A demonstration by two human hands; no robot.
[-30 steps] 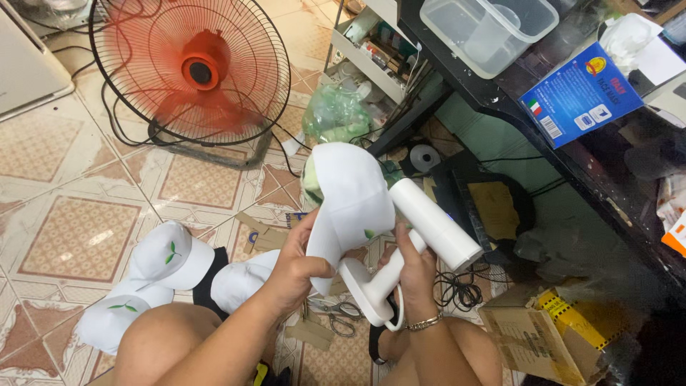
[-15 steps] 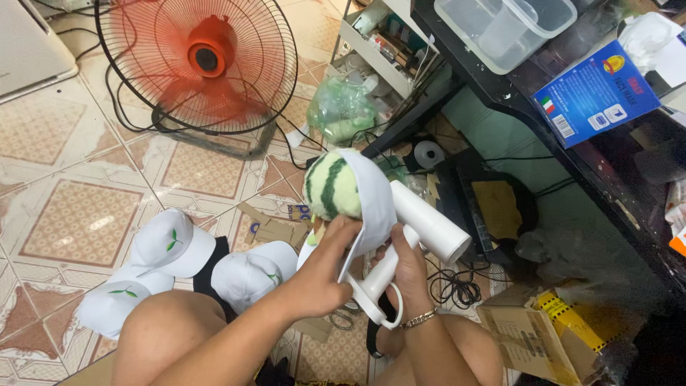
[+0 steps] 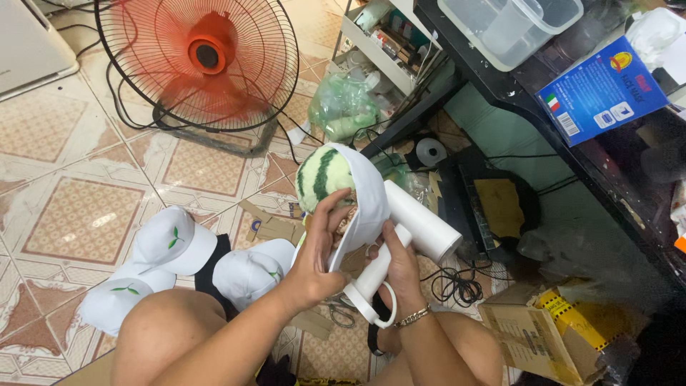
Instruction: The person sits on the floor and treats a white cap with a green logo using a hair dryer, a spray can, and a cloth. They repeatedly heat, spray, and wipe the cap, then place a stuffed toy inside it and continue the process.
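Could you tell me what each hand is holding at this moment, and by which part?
The left hand grips the white cap by its lower edge, over a striped green ball. The right hand holds the white handheld steamer by its handle.

Red floor fan (image 3: 207, 61), three white caps (image 3: 175, 243) on tiles, blue box (image 3: 604, 89), clear tub (image 3: 511, 28).

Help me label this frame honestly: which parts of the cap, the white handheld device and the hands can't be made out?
Head view, the only one:
- Cap: its front is turned away; a striped green ball fills it.
- White handheld device: its nozzle end is hidden behind the cap.
- Right hand: palm is wrapped round the handle, unseen.
- Left hand: fingertips tucked inside the cap.
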